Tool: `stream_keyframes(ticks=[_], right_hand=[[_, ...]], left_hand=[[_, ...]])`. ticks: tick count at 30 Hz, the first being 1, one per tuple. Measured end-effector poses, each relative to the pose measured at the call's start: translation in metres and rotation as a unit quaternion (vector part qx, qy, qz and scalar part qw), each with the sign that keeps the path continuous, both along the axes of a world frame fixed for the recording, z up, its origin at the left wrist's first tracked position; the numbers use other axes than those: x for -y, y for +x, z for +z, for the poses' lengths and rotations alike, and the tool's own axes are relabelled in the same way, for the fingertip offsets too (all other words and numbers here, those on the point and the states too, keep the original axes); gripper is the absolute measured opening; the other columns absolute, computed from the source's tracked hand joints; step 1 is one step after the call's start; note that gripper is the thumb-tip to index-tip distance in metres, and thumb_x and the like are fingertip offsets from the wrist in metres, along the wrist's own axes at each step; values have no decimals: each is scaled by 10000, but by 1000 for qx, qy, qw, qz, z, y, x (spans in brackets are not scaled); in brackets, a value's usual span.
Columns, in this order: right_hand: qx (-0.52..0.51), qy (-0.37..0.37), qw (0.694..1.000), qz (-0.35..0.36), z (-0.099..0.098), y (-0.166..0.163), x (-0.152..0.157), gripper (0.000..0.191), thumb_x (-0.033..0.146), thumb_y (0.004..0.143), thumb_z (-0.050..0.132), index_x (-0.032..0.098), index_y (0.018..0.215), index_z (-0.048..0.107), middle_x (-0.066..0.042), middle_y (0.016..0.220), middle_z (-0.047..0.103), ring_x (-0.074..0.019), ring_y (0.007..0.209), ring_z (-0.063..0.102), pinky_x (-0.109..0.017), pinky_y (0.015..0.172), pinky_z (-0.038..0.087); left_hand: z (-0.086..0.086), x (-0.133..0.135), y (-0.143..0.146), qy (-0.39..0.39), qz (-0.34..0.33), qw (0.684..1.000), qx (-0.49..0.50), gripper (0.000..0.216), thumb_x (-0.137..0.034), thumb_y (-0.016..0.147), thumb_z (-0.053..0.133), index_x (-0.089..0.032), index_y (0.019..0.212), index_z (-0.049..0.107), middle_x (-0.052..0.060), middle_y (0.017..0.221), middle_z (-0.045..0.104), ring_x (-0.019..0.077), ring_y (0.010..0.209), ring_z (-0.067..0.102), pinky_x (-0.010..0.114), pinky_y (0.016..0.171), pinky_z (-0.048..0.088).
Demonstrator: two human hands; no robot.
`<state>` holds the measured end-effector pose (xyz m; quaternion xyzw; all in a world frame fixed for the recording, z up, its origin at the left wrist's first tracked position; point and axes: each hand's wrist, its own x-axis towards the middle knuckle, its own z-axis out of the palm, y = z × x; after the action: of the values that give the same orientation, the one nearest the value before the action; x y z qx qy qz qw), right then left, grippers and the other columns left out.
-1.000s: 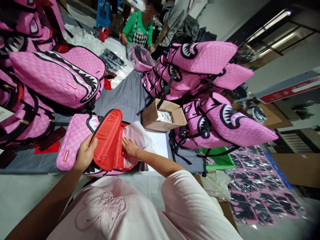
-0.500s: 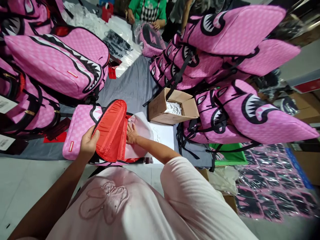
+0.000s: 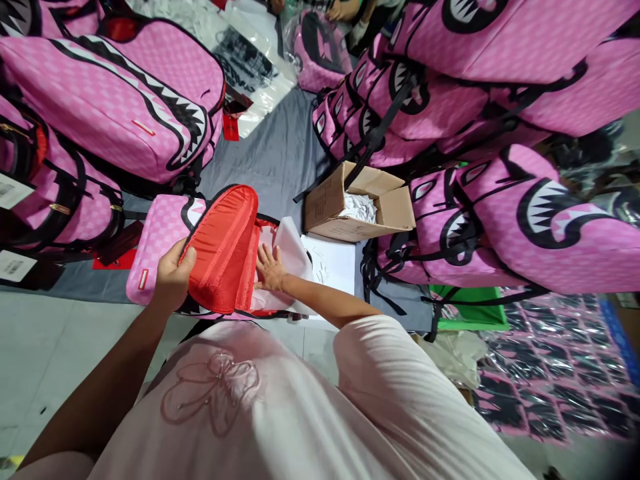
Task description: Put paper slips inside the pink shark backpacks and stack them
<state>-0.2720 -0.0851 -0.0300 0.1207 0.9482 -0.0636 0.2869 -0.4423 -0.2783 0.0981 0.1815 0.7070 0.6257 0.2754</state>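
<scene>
A pink checked backpack lies unzipped in front of me, its red-lined flap raised. My left hand is closed on the edge of that flap, thumb on the red lining. Fingers spread, my right hand presses flat on white tissue paper inside the bag's opening. Some of the paper stands up past the bag's right side. White printed sheets lie on the table just right of the bag.
Beyond the sheets stands an open cardboard box of small white packets. Pink shark-mouth backpacks are piled left, with more backpacks stacked right. A green bin sits low right, near plastic-wrapped packs. A co-worker's hand shows at the back.
My right hand has drawn back slightly, and its fingers show more clearly on the paper. The left hand keeps its hold on the flap. The view has tilted down a little.
</scene>
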Motion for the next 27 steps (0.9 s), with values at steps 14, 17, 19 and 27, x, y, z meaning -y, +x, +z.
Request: stream_keyframes(ticks=[14,17,19,27], right_hand=[[-12,-5,1000,18,2,0,-1,1064,594,747,690,24,1562,310,-279,1636,169,-493,1513,-24,-714,1159,-84],[-9,-6,1000,-5,1,-6,7,1033,550,765,667,6,1562,299,-284,1640,141,-497,1509,-59,-734,1152,-68],[-8,-5,1000,-19,0,-12,14,1003,536,785,645,-1,1559,301,-279,1645,123,-485,1512,-73,-713,1163,-79],[-133,-43,990,-19,37,29,-5,804,550,879,612,61,1492,432,-264,1598,294,-412,1482,230,-628,1196,76]], left_hand=[[8,9,-12,-216,-13,912,-347,642,-301,915,499,-207,1541,392,116,1542,469,317,1412,444,463,1192,323],[5,8,-13,-206,-66,867,-449,613,-217,890,493,-229,1502,465,103,1644,301,333,1506,281,522,1215,247],[-1,9,-17,-207,-151,834,-489,574,-179,864,493,-247,1430,557,107,1626,337,351,1512,262,584,1207,205],[-11,-22,-34,-432,-207,798,-366,614,-667,830,529,-122,1032,726,284,1056,727,496,1124,637,688,999,390]])
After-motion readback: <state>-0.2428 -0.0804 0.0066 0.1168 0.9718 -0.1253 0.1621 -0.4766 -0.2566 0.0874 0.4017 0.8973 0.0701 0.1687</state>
